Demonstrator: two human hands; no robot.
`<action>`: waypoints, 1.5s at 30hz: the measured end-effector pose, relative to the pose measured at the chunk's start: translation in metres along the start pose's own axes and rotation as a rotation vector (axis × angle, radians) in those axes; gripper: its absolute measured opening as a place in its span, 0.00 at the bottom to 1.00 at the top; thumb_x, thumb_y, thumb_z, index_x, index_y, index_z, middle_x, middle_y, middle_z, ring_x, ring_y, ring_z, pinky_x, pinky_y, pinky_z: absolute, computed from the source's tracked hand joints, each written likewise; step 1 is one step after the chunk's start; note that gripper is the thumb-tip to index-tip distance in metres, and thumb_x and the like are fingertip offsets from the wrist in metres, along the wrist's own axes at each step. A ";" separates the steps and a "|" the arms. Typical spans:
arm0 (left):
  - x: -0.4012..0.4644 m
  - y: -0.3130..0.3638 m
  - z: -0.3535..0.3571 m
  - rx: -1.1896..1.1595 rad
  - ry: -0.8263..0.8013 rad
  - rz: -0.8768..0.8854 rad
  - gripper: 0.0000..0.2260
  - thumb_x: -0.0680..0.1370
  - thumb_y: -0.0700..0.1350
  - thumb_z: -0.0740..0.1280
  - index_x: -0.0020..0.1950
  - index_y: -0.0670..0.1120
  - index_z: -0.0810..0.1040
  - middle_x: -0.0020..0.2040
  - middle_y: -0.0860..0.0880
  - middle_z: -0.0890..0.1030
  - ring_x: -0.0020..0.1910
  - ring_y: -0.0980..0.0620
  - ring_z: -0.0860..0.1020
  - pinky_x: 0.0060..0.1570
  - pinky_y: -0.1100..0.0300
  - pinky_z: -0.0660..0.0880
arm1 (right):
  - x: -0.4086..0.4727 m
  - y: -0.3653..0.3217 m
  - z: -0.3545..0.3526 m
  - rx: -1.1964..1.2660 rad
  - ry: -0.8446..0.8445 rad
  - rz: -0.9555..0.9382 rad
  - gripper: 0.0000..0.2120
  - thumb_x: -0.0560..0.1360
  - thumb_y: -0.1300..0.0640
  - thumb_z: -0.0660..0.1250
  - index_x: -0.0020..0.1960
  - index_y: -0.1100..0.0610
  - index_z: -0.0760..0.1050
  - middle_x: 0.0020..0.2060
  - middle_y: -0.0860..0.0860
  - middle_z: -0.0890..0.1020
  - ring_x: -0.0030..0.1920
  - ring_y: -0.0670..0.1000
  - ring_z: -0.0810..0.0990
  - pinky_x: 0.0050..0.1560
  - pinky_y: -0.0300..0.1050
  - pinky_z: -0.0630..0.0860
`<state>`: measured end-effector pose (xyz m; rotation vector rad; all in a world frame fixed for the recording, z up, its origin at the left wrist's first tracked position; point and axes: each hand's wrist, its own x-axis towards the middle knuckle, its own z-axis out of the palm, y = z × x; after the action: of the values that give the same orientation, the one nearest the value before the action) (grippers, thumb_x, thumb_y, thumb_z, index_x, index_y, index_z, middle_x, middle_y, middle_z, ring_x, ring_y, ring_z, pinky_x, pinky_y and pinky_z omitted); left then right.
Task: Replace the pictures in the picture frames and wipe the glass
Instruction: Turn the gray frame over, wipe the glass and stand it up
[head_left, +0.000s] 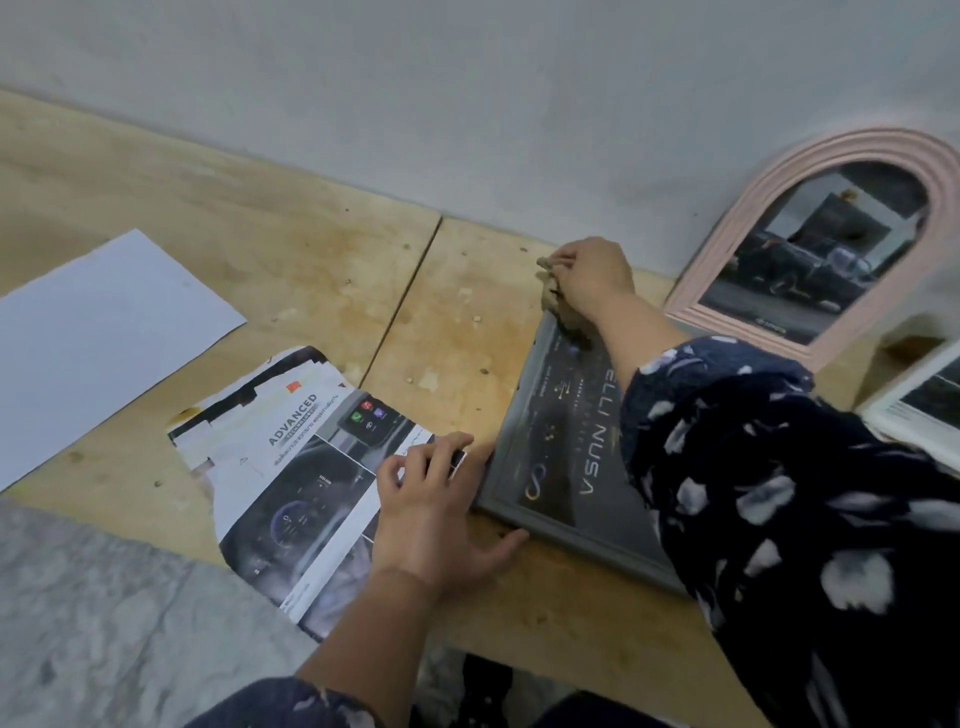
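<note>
Lying flat on the wooden counter (218, 218), the grey picture frame (540, 452) sits right of centre. The right hand (589, 278) clenches a brownish cloth (563, 317) at its far corner. The left hand (436, 512), fingers relaxed, presses its near-left edge, beside a printed brochure (296, 467).

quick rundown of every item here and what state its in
grey frame: flat on the table, picture inside, face up
cloth: bunched, at the frame's far corner
right hand: grips the cloth
left hand: fingers spread, braces the frame's near corner
brochure: loose, flat, torn edges
white sheet: flat, blank side up
pink arched frame: upright against the wall, car picture inside
</note>
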<state>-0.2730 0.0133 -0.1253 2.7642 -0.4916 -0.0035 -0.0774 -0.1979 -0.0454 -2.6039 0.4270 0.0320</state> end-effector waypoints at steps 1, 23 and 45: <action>0.001 0.000 0.000 -0.010 0.004 -0.002 0.38 0.66 0.76 0.56 0.72 0.61 0.61 0.68 0.56 0.66 0.64 0.52 0.65 0.66 0.49 0.56 | 0.003 0.003 0.006 -0.068 -0.026 -0.027 0.12 0.77 0.62 0.62 0.59 0.61 0.79 0.54 0.52 0.81 0.55 0.50 0.77 0.48 0.27 0.72; -0.002 -0.002 0.009 -0.048 0.158 -0.052 0.49 0.61 0.76 0.63 0.72 0.46 0.60 0.69 0.45 0.66 0.70 0.47 0.64 0.70 0.36 0.54 | -0.184 0.014 0.067 -0.080 -0.160 -0.293 0.20 0.74 0.56 0.53 0.50 0.56 0.83 0.49 0.53 0.83 0.49 0.58 0.78 0.53 0.44 0.67; 0.001 -0.004 0.014 0.018 0.074 -0.032 0.45 0.62 0.78 0.58 0.71 0.52 0.60 0.69 0.50 0.67 0.72 0.50 0.64 0.72 0.34 0.48 | -0.031 0.017 0.025 -0.288 -0.070 -0.127 0.15 0.78 0.62 0.59 0.62 0.52 0.77 0.57 0.55 0.75 0.62 0.60 0.68 0.59 0.50 0.73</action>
<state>-0.2712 0.0123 -0.1396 2.7777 -0.4294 0.0954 -0.1106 -0.1910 -0.0722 -2.8974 0.2461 0.1512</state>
